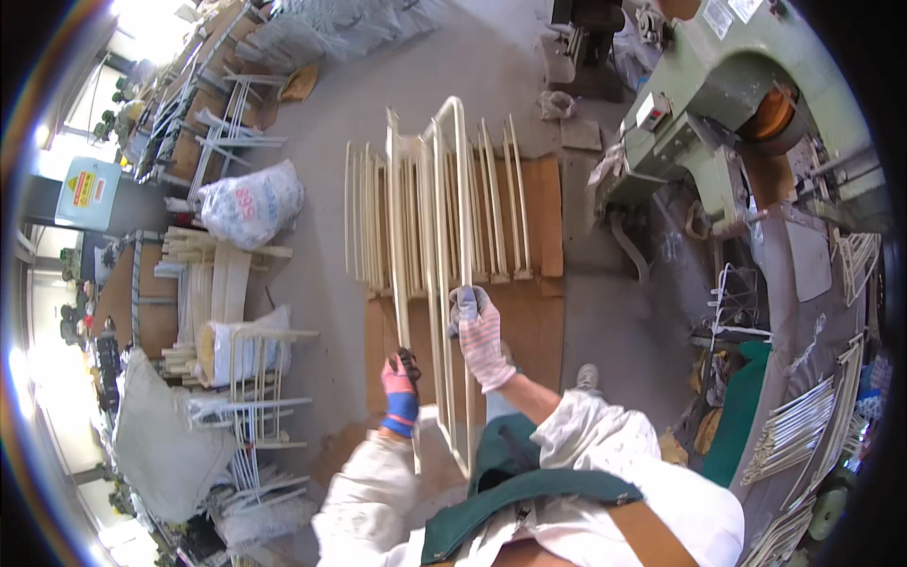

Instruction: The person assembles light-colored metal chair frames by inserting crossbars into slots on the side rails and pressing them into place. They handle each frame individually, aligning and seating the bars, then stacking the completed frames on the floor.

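Both hands hold a cream tubular metal frame (463,194) with long parallel bars, upright in front of me. My left hand (401,392), in a red and blue glove with black on the fingers, is closed round its left bar. Higher up, my right hand (477,335) grips the right bar; its glove is pink-and-white striped with grey fingertips. Beyond the frame, a row of similar cream frames (496,213) stands close together on brown cardboard (543,222). The held frame partly hides that row.
A green machine (699,80) with an orange wheel stands at the far right. On the left are a stuffed plastic bag (253,203), stacked cream parts (227,283) and white tube frames (260,378). White rods (794,425) lie at the lower right beside green cloth (742,411).
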`<state>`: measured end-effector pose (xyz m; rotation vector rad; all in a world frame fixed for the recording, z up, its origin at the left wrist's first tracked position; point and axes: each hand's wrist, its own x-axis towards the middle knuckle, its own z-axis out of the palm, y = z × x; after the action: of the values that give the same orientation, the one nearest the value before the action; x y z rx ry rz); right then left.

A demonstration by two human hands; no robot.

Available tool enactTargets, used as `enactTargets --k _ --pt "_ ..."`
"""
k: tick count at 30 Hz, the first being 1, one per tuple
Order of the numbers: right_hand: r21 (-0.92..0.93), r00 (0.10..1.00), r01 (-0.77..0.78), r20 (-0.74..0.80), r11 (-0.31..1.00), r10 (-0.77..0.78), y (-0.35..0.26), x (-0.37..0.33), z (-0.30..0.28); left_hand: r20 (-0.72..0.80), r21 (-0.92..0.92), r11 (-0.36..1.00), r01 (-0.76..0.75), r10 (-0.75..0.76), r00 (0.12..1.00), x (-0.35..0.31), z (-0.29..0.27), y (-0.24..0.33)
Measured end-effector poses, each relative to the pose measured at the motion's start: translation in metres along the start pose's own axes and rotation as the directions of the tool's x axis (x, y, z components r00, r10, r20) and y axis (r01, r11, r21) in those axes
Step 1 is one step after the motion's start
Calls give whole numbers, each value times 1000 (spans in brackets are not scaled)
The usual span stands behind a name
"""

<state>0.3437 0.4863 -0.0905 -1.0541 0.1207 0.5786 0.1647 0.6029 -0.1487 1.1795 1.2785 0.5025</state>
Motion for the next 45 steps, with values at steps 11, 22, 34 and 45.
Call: enactTargets --k 11,22,34,45 --pt "-647 986 169 98 744 -138 -2 -26 -31 309 -274 919 284 -196 931 9 155 -64" --pt "-862 963 135 -2 489 -268 -37 89 -126 640 -315 829 462 -174 748 28 327 -77" --pt "-924 949 -89 -191 371 -249 128 372 -296 617 -283 742 608 -345 707 285 548 -315" --pt "-905 947 -207 -281 373 -156 278 498 -388 617 -88 850 519 -363 698 329 521 -310"
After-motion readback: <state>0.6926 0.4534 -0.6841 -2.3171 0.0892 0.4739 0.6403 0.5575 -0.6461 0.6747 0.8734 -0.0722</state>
